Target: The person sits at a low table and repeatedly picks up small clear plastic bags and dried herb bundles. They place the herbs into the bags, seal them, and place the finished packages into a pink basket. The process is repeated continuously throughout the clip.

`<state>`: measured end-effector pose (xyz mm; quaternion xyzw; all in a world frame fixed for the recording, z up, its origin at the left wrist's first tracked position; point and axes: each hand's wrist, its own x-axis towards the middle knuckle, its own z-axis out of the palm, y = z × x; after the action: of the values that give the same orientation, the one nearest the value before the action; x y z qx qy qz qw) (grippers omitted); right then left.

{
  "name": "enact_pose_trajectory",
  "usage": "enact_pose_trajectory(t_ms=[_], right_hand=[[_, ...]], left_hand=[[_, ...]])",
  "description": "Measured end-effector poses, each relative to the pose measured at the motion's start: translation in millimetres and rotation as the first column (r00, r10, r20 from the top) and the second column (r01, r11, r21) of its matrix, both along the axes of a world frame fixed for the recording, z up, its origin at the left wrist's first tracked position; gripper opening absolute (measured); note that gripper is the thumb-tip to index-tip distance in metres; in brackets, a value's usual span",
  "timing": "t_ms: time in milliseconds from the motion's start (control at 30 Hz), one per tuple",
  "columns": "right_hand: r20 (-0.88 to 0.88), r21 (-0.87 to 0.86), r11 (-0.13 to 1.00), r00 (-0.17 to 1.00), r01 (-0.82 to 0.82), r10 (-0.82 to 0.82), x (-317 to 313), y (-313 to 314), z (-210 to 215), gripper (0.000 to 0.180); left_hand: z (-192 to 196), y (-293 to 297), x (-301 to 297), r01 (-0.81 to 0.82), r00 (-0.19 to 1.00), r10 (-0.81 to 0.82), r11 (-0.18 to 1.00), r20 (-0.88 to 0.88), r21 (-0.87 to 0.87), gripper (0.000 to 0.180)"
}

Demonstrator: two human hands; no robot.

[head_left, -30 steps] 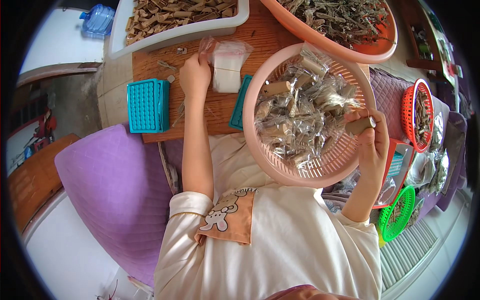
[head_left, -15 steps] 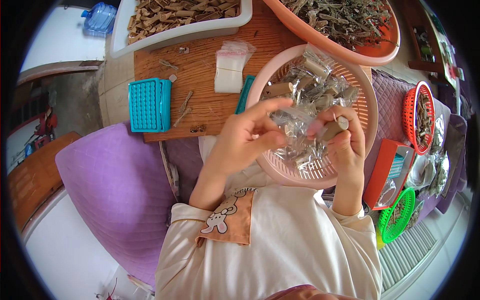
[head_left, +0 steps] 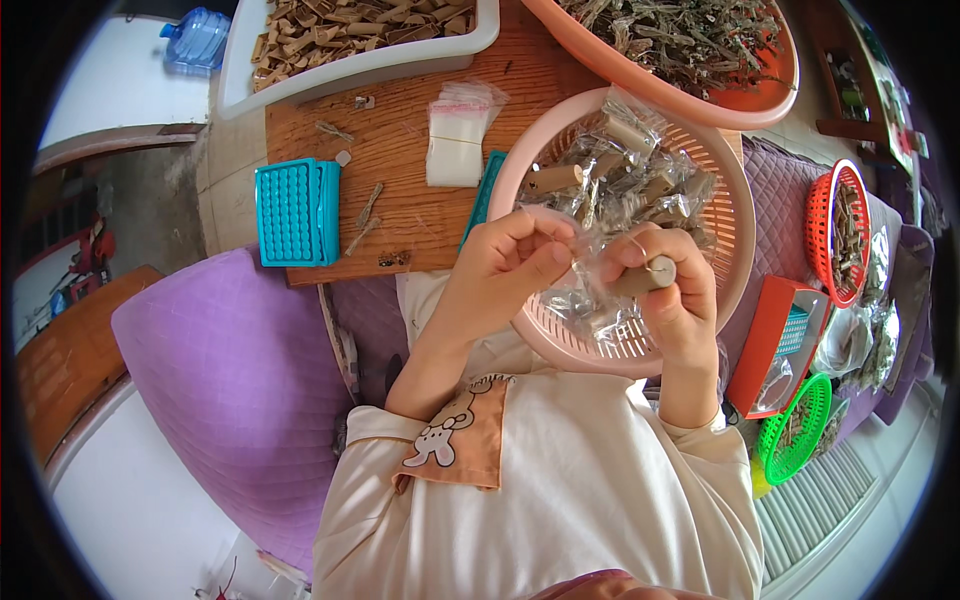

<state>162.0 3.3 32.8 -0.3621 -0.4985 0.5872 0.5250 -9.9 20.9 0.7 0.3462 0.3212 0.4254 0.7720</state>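
Over the near side of the pink basket (head_left: 737, 262), my right hand (head_left: 682, 300) is closed round a short tan cylinder (head_left: 645, 278), its round end facing up and to the right. My left hand (head_left: 510, 270) pinches, thumb against fingers, at the edge of a clear plastic bag (head_left: 592, 243) stretched between the two hands. The bag's outline blends with the shiny bags behind it. Inside the basket lie several clear bags holding similar tan cylinders (head_left: 628, 132) and dry, twig-like pieces. The lower fingers of my right hand are partly hidden.
A white tub (head_left: 370, 70) of tan chips and an orange basin (head_left: 690, 105) of dried plant stand at the back. Left of the basket are a stack of clear bags (head_left: 455, 148) and teal trays (head_left: 298, 212). Red (head_left: 822, 235) and green baskets (head_left: 797, 430) stand at right.
My left hand has gone from spread fingers to a pinch at the bag. My right hand, with the tan cylinder, has shifted slightly left and down.
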Motion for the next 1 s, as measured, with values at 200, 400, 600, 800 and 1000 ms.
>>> enact_pose_trajectory(t_ms=[200, 400, 600, 800, 1000], right_hand=[[0.533, -0.032, 0.987, 0.832, -0.158, 0.151, 9, 11, 15, 0.028], [0.547, -0.177, 0.980, 0.837, 0.088, 0.024, 5, 11, 10, 0.024], [0.082, -0.398, 0.916, 0.996, 0.056, -0.025, 12, 18, 15, 0.017], [0.337, -0.313, 0.936, 0.903, -0.161, 0.268, 28, 22, 12, 0.021], [0.420, -0.216, 0.962, 0.874, -0.166, 0.245, 19, 14, 9, 0.031]], left_hand=[[-6, 0, -2, -0.097, 0.974, 0.107, 0.993, 0.199, -0.061, 0.016], [-3, -1, -3, 0.025, 0.982, -0.018, 0.999, 0.188, -0.035, 0.013], [21, 3, -4, 0.304, 0.883, -0.191, 0.929, -0.429, 0.212, 0.007], [27, -3, 1, 0.392, 0.660, 0.136, 0.777, -0.739, 0.493, 0.008], [25, -4, -2, 0.390, 0.586, 0.255, 0.744, -0.769, 0.543, 0.011]])
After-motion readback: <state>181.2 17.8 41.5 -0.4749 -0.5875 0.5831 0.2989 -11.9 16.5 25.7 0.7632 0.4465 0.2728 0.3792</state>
